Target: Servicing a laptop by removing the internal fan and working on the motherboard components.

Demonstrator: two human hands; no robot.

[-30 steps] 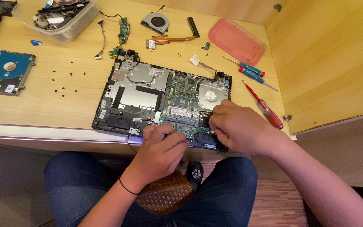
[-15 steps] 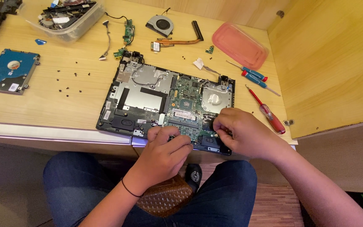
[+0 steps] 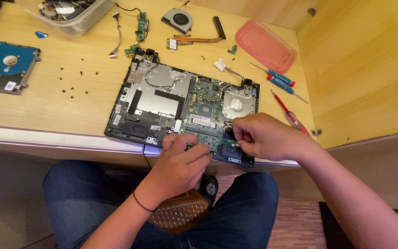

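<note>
A clear plastic tub [image 3: 72, 16] stands at the 11 o'clock corner of the tabletop [image 3: 47, 106], rectangular with rounded corners and filled with dark loose parts; a small white label [image 3: 63, 9] lies among them. A pink translucent lid [image 3: 265, 46], a rounded rectangle, lies flat near 1 o'clock, just above two blue-handled screwdrivers [image 3: 279, 79]. On the hard drive [image 3: 6, 67] at 9 o'clock, a blue label covers most of the top face, and a small white sticker [image 3: 10, 85] sits at its near corner. A small white rectangular sticker [image 3: 117, 109] shows on the left edge of the opened laptop base [image 3: 153, 103] at the centre. No screens or signs are in view
</note>
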